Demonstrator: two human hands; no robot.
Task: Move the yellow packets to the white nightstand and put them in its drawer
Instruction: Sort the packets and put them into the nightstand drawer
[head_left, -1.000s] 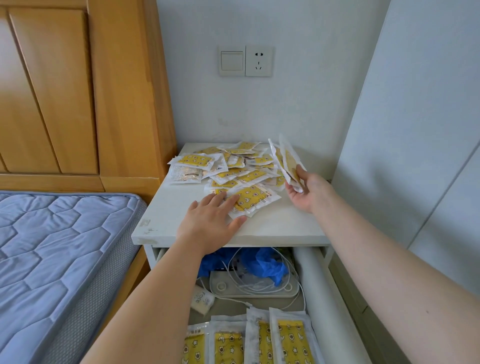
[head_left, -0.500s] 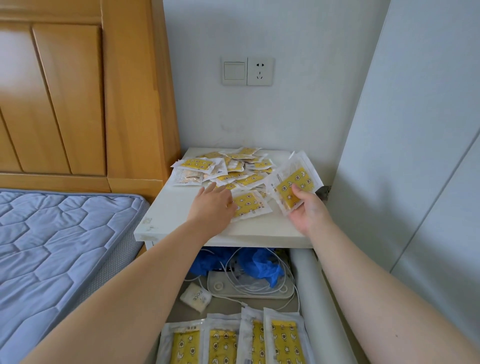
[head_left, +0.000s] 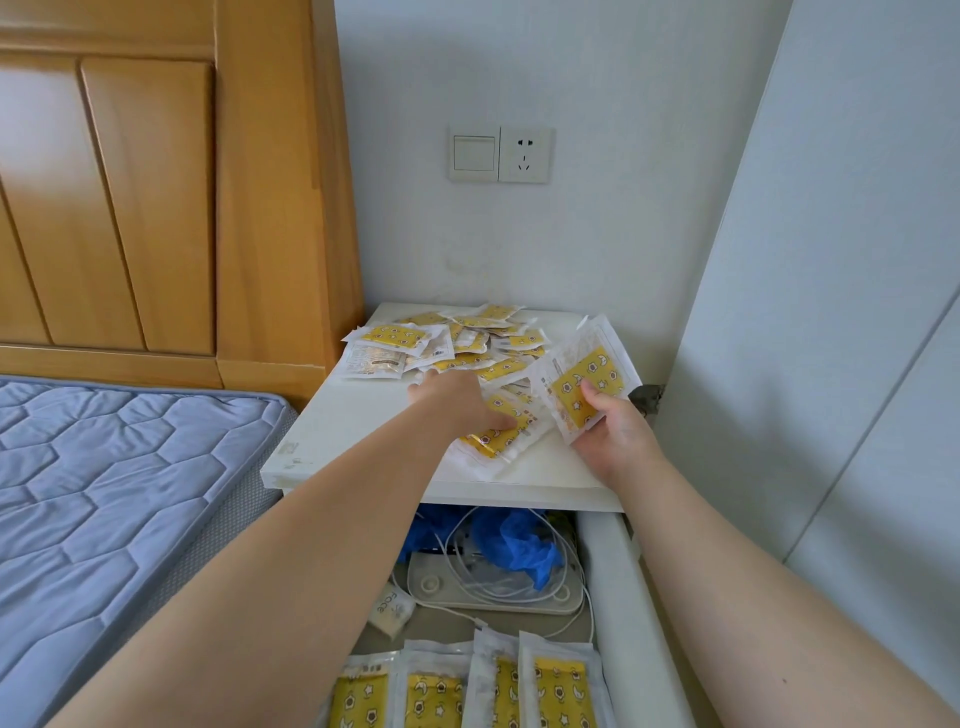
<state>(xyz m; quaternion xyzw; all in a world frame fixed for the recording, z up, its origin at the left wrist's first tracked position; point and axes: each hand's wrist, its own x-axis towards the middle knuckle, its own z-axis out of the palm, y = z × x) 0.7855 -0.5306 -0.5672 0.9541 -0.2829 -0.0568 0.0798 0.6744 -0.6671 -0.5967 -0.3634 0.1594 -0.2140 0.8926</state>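
Head view: the left hand (head_left: 457, 400) lies palm down on the white nightstand (head_left: 353, 431), fingers stretched flat toward the loose pile of yellow packets (head_left: 457, 343) that covers the back half of the top. Its thumb presses on the front packet (head_left: 501, 434), which sits at the pile's near edge, toward the front right corner. That packet's long axis runs diagonally, from front left to back right, and its near end looks a little rumpled. I cannot tell whether any finger has got under it.

The right hand (head_left: 613, 436) is just beside it, over the right edge of the top. It grips the held packets (head_left: 582, 384), a small fanned stack tilted up, with the thumb across the yellow face and the fingers curled behind. So the left hand is the one already on the next packet, and the stack waits just to its right.

The drawer (head_left: 613, 571) stands open below the front edge. A row of drawer packets (head_left: 561, 691) stands along its near end; behind them lie a white cable (head_left: 467, 561) and some crumpled blue plastic (head_left: 519, 545). A grey-blue mattress (head_left: 104, 493) and wooden headboard (head_left: 156, 208) are on the left, and a wall socket (head_left: 498, 154) is above.
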